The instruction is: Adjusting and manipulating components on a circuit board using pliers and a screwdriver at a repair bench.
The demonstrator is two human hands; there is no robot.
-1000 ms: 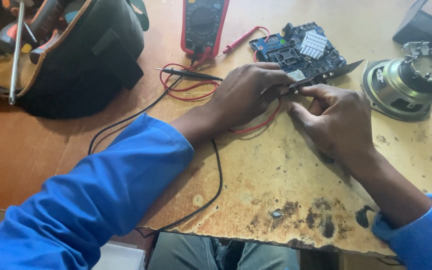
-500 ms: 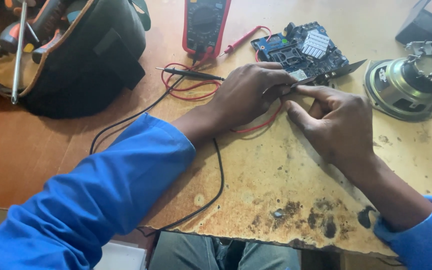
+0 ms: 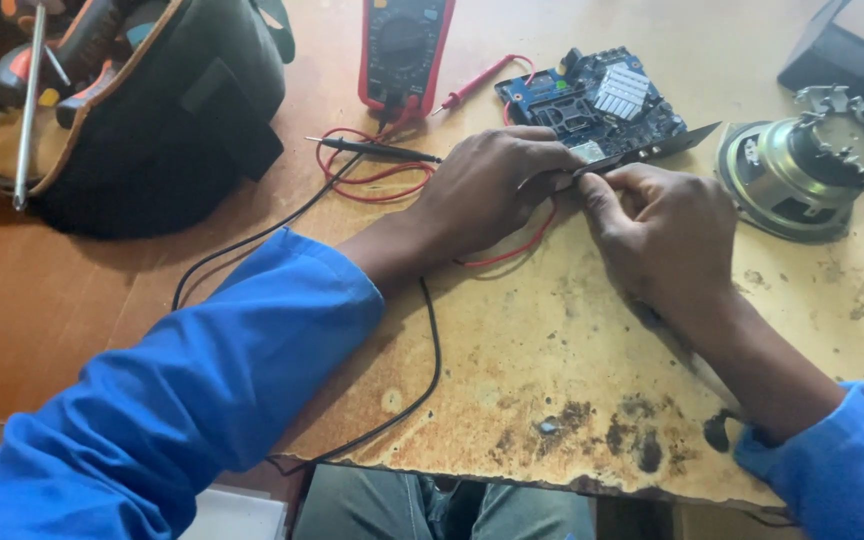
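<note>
Over the stained table (image 3: 552, 380), the blue circuit board (image 3: 592, 100) sat by the speaker (image 3: 782, 180), both hands' grip, left (image 3: 492, 190) and right (image 3: 662, 230), pinched on its near edge, where a slip could tug the red lead (image 3: 512, 250)

We see a blue circuit board (image 3: 592, 100) lying flat on the stained tabletop, well up from the near edge. It is roughly rectangular and turned at a slant, crowded with small dark components, with a ribbed silver heat sink (image 3: 620, 90) near its middle. Along its near edge runs a thin dark metal plate (image 3: 667, 143) — tapering to a point on the right — and our fingertips meet at that edge.
</note>
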